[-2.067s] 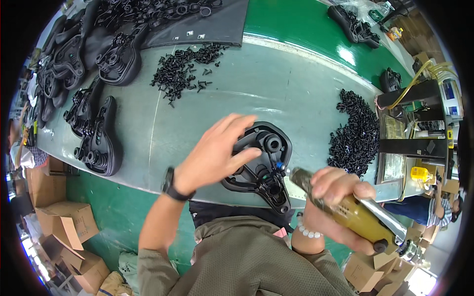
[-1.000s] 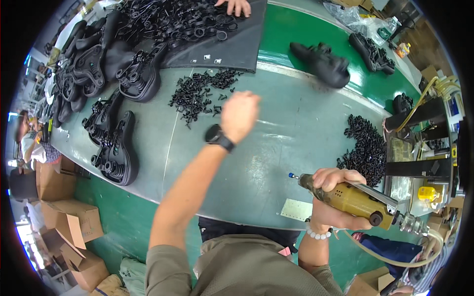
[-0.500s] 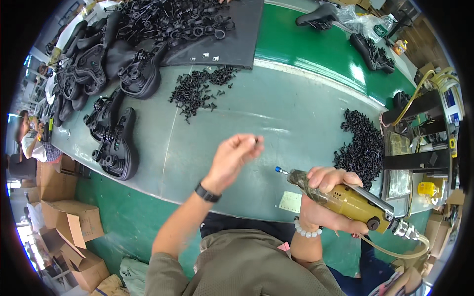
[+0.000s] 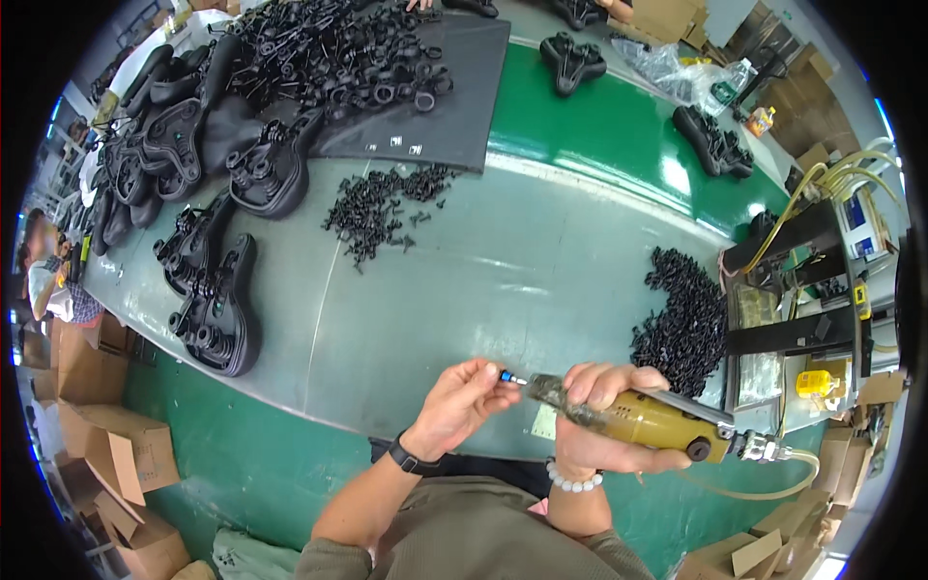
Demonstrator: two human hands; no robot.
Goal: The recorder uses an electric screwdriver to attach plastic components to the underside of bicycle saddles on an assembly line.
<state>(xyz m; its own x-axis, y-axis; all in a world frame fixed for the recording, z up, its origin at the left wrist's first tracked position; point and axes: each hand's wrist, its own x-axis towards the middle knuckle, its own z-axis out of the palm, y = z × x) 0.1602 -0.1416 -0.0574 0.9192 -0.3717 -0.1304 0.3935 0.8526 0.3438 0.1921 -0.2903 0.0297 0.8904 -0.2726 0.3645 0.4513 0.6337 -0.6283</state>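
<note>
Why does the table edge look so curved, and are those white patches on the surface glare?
In the head view, the fisheye lens bends the grey metal tabletop toward a black rim; pale streaks there and on the green belt are overhead light reflected. The left hand and right hand, with the yellow-brown air screwdriver, look sharp; the rim's cardboard boxes look stretched.

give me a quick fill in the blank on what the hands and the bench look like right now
1. The right hand grips a yellow-bodied air-powered ____.
2. The left hand pinches a small black screw at the tool's ____.
3. The left wrist wears a black ____.
4. The loose pile of small black screws lies on the grey ____.

Missing words: screwdriver; tip; watch; bench
</note>
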